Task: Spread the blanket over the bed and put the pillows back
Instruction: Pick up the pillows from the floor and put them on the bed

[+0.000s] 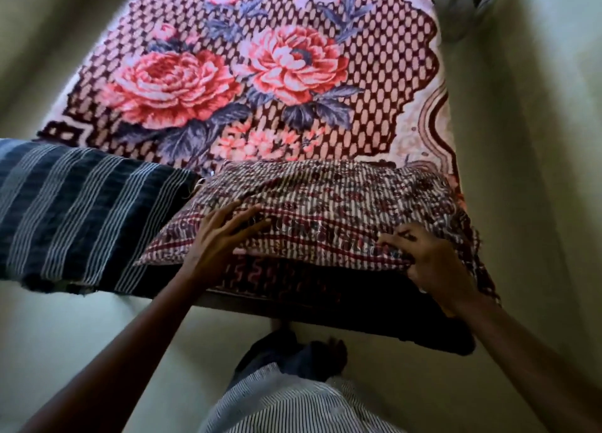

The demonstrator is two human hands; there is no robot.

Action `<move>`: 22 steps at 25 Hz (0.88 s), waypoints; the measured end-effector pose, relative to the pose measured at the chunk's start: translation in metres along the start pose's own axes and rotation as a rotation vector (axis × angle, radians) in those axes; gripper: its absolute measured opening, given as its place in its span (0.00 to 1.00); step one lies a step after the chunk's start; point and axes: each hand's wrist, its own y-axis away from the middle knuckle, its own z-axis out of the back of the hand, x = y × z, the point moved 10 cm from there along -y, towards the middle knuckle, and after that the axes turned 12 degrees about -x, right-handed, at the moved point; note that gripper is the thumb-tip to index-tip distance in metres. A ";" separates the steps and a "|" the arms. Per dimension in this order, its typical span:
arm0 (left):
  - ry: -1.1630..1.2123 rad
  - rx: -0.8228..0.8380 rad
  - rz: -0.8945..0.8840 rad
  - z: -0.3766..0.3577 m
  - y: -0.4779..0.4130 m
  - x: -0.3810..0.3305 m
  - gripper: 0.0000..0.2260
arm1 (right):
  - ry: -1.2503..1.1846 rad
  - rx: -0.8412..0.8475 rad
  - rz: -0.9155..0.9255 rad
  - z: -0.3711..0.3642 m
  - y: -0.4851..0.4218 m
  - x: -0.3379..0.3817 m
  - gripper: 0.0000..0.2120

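A blanket with big pink flowers on a maroon lattice lies spread flat over the bed. At the near end sits a maroon-and-cream patterned pillow. My left hand rests flat on its near left part with fingers straight. My right hand grips the pillow's near right edge, fingers curled into the cloth. A dark blue pillow with white stripes lies to the left, touching the patterned one.
Pale walls run close along both sides of the bed. A blurred white and blue object stands at the far right corner. The dark bed frame edge is just in front of my legs, above a pale floor.
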 end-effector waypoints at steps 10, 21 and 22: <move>0.147 0.199 0.452 -0.073 0.076 -0.083 0.24 | -0.112 0.171 -0.069 -0.071 0.127 -0.011 0.26; 0.121 0.689 0.365 -0.187 0.038 -0.150 0.28 | -0.192 0.179 -0.213 -0.065 0.161 -0.022 0.11; 0.142 0.654 0.364 -0.182 0.036 -0.150 0.29 | -0.227 0.168 -0.267 -0.059 0.149 -0.022 0.15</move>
